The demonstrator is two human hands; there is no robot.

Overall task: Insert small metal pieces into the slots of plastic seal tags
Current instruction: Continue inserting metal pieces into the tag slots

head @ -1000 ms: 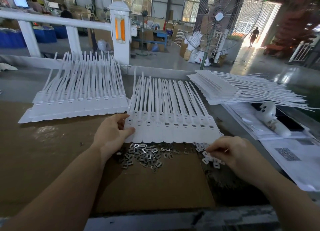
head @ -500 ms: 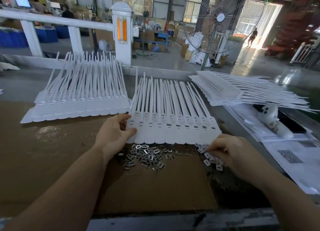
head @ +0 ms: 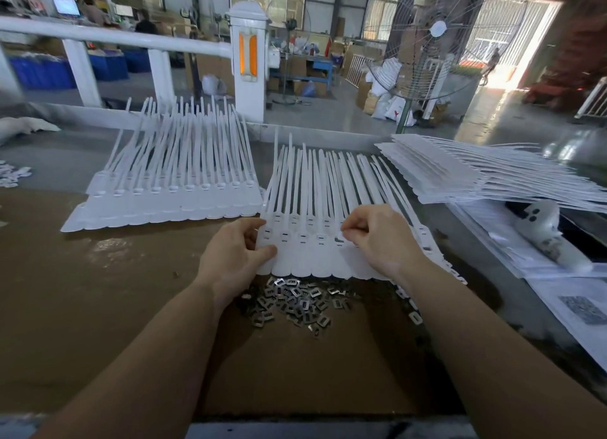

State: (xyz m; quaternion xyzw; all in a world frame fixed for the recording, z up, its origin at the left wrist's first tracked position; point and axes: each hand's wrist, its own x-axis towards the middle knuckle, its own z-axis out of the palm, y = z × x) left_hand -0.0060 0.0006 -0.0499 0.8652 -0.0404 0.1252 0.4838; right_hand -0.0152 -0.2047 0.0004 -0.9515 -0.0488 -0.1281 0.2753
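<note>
- The right hand [head: 377,238] has fingers curled, tips pinched together over a slot of the middle sheet of seal tags [head: 315,241]; whether a metal piece sits between them cannot be told
- The left hand [head: 233,258] pinches that sheet's left edge, thumb on top
- Loose metal pieces [head: 295,302] lie just below on the cardboard [head: 295,373]; another tag sheet [head: 170,189] lies left, a stack [head: 476,179] right

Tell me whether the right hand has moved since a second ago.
Yes. The right hand has left the loose metal pieces at the sheet's near right corner and gone up and leftward onto the middle sheet of seal tags, fingertips pinched over a slot.
</note>
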